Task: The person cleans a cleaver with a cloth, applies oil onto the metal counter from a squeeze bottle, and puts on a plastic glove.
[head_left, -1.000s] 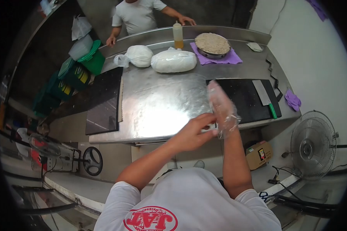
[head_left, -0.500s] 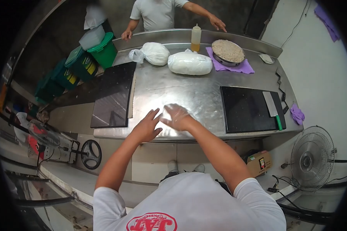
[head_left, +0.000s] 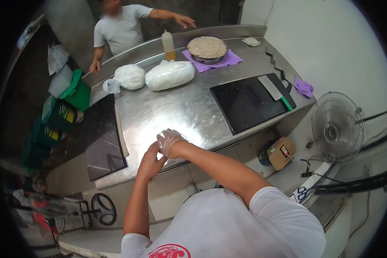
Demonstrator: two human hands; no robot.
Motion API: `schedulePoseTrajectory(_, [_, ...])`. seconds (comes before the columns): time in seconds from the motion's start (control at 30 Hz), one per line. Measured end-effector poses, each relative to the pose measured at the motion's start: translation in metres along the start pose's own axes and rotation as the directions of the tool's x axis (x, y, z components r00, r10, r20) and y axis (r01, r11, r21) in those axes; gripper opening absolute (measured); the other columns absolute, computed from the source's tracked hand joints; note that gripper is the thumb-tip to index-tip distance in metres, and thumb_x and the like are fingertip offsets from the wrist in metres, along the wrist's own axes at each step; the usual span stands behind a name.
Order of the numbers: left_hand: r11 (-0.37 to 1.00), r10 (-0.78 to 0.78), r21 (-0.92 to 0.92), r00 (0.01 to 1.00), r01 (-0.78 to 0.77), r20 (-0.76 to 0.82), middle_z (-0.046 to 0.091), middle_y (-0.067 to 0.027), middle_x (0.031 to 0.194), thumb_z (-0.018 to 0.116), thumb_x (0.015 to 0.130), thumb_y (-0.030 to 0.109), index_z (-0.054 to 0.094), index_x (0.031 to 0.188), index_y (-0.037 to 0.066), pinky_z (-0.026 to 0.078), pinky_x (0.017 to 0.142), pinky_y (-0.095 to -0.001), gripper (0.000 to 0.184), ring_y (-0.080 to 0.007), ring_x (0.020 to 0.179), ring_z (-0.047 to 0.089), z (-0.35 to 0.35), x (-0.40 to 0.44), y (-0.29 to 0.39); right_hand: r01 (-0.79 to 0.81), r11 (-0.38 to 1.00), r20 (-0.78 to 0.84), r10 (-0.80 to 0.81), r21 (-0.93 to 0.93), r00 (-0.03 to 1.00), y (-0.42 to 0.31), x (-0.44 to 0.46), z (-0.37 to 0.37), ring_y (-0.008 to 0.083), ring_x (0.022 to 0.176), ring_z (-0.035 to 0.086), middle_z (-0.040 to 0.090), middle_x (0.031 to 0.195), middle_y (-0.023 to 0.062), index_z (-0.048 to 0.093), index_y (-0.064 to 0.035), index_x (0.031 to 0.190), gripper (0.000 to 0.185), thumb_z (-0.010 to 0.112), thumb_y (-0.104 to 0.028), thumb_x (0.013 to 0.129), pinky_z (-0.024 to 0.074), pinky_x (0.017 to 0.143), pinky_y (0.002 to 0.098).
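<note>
My right hand (head_left: 172,143), in a crinkled clear plastic glove, is over the front edge of the steel table (head_left: 176,107). Its fingers point left and look apart, holding nothing that I can see. Against its fingertips is my left hand (head_left: 149,164), which looks bare. The left fingers are stretched out and the thumb stands apart from them; whether they pinch the glove cannot be made out. To the left of both hands lies a black board (head_left: 101,139). Another black board (head_left: 249,103) on the right bears a knife (head_left: 271,89) with a green handle.
Toward the back are two white plastic-wrapped bundles (head_left: 170,76), a squeeze bottle (head_left: 168,45) and a round pan (head_left: 207,48) heaped with pale food on a purple cloth (head_left: 228,60). A person (head_left: 124,32) stands beyond the table. A fan (head_left: 335,129) is at right, green bins (head_left: 58,114) at left.
My view has turned, so the table sits tilted. My hands have come together near the front edge, the left against the gloved right. The person across the table shows more fully.
</note>
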State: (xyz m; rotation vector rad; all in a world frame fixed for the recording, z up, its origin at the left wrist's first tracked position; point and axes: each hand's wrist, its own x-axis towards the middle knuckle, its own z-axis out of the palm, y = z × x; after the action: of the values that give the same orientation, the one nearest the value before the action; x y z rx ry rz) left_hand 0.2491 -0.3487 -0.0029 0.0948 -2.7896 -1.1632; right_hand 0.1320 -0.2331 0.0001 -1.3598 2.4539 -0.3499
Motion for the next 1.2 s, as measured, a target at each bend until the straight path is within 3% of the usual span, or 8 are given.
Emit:
schedulePoseTrajectory(0.1, [0.997, -0.070, -0.002, 0.990, 0.071, 0.123, 0.060, -0.0219, 0.124, 0.069, 0.082, 0.011, 0.057, 0.120, -0.004, 0.051, 0.093, -0.0405, 0.042, -0.0393, 0.105, 0.062, -0.008, 0.005, 0.026, -0.036, 0.999, -0.008, 0.036, 0.039, 0.999, -0.001, -0.007, -0.010, 0.0332, 0.120, 0.055, 0.061, 0.124, 0.0201, 0.062, -0.0017, 0.120, 0.043, 0.059, -0.031, 0.089, 0.0420, 0.105, 0.0399])
schedulePoseTrajectory(0.3, [0.925, 0.038, -0.368, 0.986, -0.096, -0.163, 0.062, -0.0210, 0.097, 0.069, 0.080, 0.005, 0.060, 0.111, -0.003, 0.053, 0.068, -0.0369, 0.033, -0.0303, 0.081, 0.066, 0.010, 0.011, 0.019, -0.066, 0.993, -0.062, 0.073, 0.102, 0.995, -0.004, -0.010, -0.029, 0.0356, 0.105, 0.064, 0.068, 0.103, 0.0226, 0.069, 0.0007, 0.100, 0.034, 0.059, -0.030, 0.088, 0.0506, 0.092, 0.0427])
schedulePoseTrajectory(0.37, [0.997, -0.021, -0.071, 0.999, 0.020, -0.024, 0.063, -0.0203, 0.094, 0.071, 0.079, 0.006, 0.060, 0.108, -0.003, 0.051, 0.064, -0.0377, 0.032, -0.0297, 0.073, 0.063, -0.002, 0.014, 0.019, -0.104, 0.991, 0.018, 0.103, 0.087, 0.995, -0.002, -0.006, -0.024, 0.0360, 0.106, 0.063, 0.068, 0.106, 0.0233, 0.068, 0.0009, 0.102, 0.035, 0.058, -0.030, 0.089, 0.0500, 0.093, 0.0429])
schedulePoseTrajectory(0.53, [0.993, -0.108, -0.038, 0.994, 0.108, -0.015, 0.065, -0.0228, 0.095, 0.073, 0.078, 0.011, 0.060, 0.102, -0.004, 0.050, 0.069, -0.0419, 0.031, -0.0337, 0.075, 0.063, 0.000, 0.006, 0.010, -0.135, 0.990, 0.073, 0.132, 0.032, 0.989, -0.010, -0.001, -0.013, 0.0352, 0.119, 0.055, 0.059, 0.124, 0.0227, 0.060, 0.0000, 0.118, 0.041, 0.057, -0.032, 0.092, 0.0426, 0.103, 0.0420])
schedulePoseTrajectory(0.63, [0.999, -0.027, 0.045, 0.999, 0.029, -0.047, 0.067, -0.0174, 0.094, 0.071, 0.079, 0.012, 0.063, 0.106, -0.003, 0.050, 0.063, -0.0358, 0.033, -0.0222, 0.065, 0.061, 0.011, 0.001, -0.022, -0.143, 0.988, 0.142, 0.135, 0.051, 0.981, -0.012, 0.004, 0.000, 0.0350, 0.119, 0.055, 0.059, 0.124, 0.0225, 0.059, -0.0003, 0.119, 0.042, 0.058, -0.032, 0.092, 0.0423, 0.104, 0.0418])
schedulePoseTrajectory(1.03, [0.993, -0.106, 0.043, 0.993, 0.108, -0.046, 0.068, -0.0235, 0.103, 0.072, 0.080, 0.015, 0.063, 0.113, -0.005, 0.052, 0.072, -0.0397, 0.040, -0.0296, 0.074, 0.067, 0.009, -0.009, -0.018, -0.127, 0.985, 0.080, 0.118, 0.117, 0.990, -0.019, 0.004, 0.014, 0.0349, 0.117, 0.058, 0.062, 0.119, 0.0218, 0.064, -0.0010, 0.113, 0.036, 0.061, -0.029, 0.090, 0.0455, 0.102, 0.0427])
schedulePoseTrajectory(1.1, [0.984, -0.174, -0.026, 0.985, 0.175, 0.013, 0.065, -0.0270, 0.110, 0.070, 0.081, 0.013, 0.062, 0.111, -0.005, 0.050, 0.090, -0.0436, 0.036, -0.0422, 0.104, 0.063, 0.007, -0.009, -0.008, -0.125, 0.986, 0.108, 0.113, 0.113, 0.988, -0.017, 0.004, 0.013, 0.0348, 0.118, 0.058, 0.062, 0.120, 0.0216, 0.064, -0.0010, 0.113, 0.036, 0.061, -0.028, 0.089, 0.0457, 0.102, 0.0427])
schedulePoseTrajectory(1.2, [0.981, -0.193, -0.013, 0.980, 0.194, 0.040, 0.064, -0.0263, 0.115, 0.069, 0.082, 0.014, 0.062, 0.113, -0.004, 0.049, 0.094, -0.0431, 0.037, -0.0413, 0.108, 0.061, 0.008, -0.006, -0.002, -0.136, 0.982, 0.128, 0.119, 0.128, 0.985, -0.015, 0.001, 0.014, 0.0348, 0.119, 0.057, 0.062, 0.121, 0.0212, 0.064, -0.0014, 0.114, 0.035, 0.062, -0.026, 0.089, 0.0458, 0.102, 0.0424])
